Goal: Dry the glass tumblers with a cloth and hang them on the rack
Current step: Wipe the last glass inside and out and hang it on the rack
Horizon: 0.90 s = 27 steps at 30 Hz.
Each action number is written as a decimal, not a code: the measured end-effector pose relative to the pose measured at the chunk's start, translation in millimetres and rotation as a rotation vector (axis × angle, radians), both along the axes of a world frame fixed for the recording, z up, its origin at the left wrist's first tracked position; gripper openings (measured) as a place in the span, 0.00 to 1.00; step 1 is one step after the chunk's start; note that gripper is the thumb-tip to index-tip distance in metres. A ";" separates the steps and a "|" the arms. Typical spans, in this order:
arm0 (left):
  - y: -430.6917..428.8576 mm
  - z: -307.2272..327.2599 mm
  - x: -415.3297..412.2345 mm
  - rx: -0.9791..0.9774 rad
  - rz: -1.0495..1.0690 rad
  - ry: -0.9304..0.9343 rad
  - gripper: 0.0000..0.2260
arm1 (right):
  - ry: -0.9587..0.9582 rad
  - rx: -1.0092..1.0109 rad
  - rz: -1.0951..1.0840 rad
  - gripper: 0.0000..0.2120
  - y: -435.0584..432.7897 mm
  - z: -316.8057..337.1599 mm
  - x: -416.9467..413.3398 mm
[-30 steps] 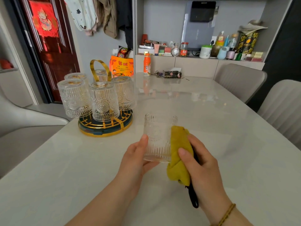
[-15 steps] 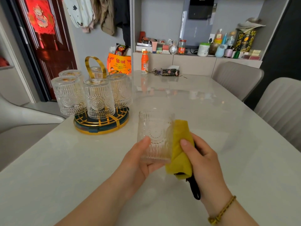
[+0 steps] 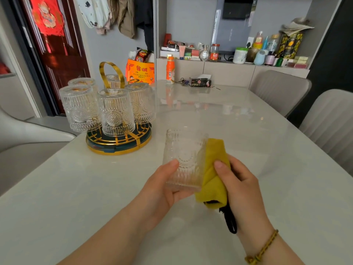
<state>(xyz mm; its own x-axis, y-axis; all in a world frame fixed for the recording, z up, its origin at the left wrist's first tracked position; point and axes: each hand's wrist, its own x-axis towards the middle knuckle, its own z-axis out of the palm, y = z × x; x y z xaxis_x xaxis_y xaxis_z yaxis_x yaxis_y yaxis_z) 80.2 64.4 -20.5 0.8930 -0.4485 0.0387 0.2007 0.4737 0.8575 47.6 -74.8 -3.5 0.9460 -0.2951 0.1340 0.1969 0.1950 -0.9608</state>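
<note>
The drying step is in hand. The left hand (image 3: 162, 188) holds the glass tumbler (image 3: 184, 159) above the worktop (image 3: 248, 121), its grip closed round the lower wall with the thumb on the near face. The right hand (image 3: 242, 186) pinches the folded yellow cloth (image 3: 214, 169) against the tumbler's three o'clock side. At ten o'clock from the tumbler stands the gold rack (image 3: 118, 144), where five upturned tumblers (image 3: 114, 111) hang. Next, judging by the task, the tumbler must be turned mouth-down and carried to a free peg, clear of its neighbours.
</note>
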 end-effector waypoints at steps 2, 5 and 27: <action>3.6 1.3 3.5 -0.051 0.026 0.034 0.19 | 0.034 -0.021 0.093 0.08 2.6 -1.6 -1.2; 9.2 1.9 7.5 -0.054 0.066 0.036 0.19 | -0.086 -0.193 0.130 0.13 9.7 -3.4 -5.4; 2.2 -5.6 3.6 0.253 0.138 0.054 0.40 | -0.284 -0.452 -0.112 0.13 7.6 -0.9 -2.9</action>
<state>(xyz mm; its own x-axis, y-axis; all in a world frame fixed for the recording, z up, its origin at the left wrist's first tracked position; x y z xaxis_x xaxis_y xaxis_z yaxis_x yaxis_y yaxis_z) 83.8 66.6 -26.1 0.9440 -0.3118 -0.1080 0.1977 0.2725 0.9416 44.7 -67.1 -4.4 0.8204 -0.2456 0.5163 0.4565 -0.2621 -0.8502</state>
